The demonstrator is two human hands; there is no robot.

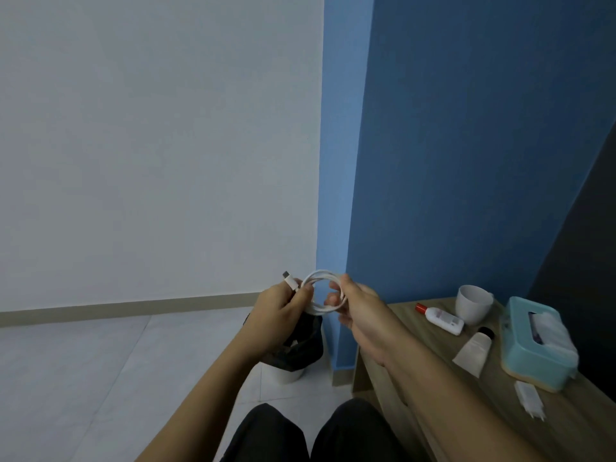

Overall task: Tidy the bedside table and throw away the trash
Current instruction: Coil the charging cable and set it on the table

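Both hands hold the white charging cable, wound into a small round coil and lifted in mid-air above the black-lined white waste bin. The left hand has its grip closed on the coil's near side, pinching the loose end so the metal-tipped plug juts up past the thumb; the right hand clasps the opposite side of the loops. Such a cable looks light, limp and a little springy, so I'd guess the coil will unwind unless held across all the strands at once, not by the plug. To the right of the coil stands the wooden tabletop, carrying a white bottle with a red cap lying flat, a white ceramic cup just behind it, a pale squeeze tube with a black cap, a teal tissue box and a white plug adapter nearest the person.
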